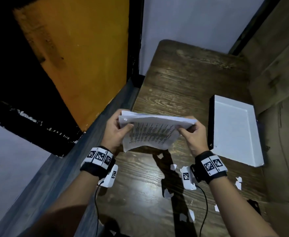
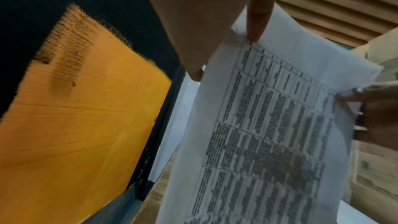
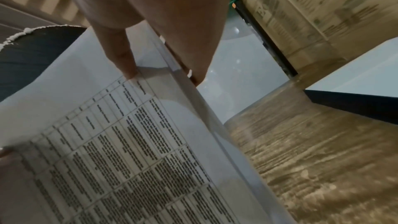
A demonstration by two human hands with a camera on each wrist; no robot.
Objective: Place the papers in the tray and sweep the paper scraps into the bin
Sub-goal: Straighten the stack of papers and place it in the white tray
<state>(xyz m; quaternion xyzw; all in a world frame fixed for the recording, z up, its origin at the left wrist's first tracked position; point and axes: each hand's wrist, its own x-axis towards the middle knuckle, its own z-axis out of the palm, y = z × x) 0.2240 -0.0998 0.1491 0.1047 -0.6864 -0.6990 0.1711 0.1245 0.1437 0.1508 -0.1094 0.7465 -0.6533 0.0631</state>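
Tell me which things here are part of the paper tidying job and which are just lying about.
Part of the job:
papers, held above the table by the left hand and right hand
white tray
paper scraps

Just lying about:
wooden table
cardboard box
orange panel
No bin is in view.

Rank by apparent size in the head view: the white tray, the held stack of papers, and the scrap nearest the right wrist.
1. White tray
2. Stack of papers, close behind; held nearer the camera, so the gap is unsure
3. Paper scrap, clearly smallest
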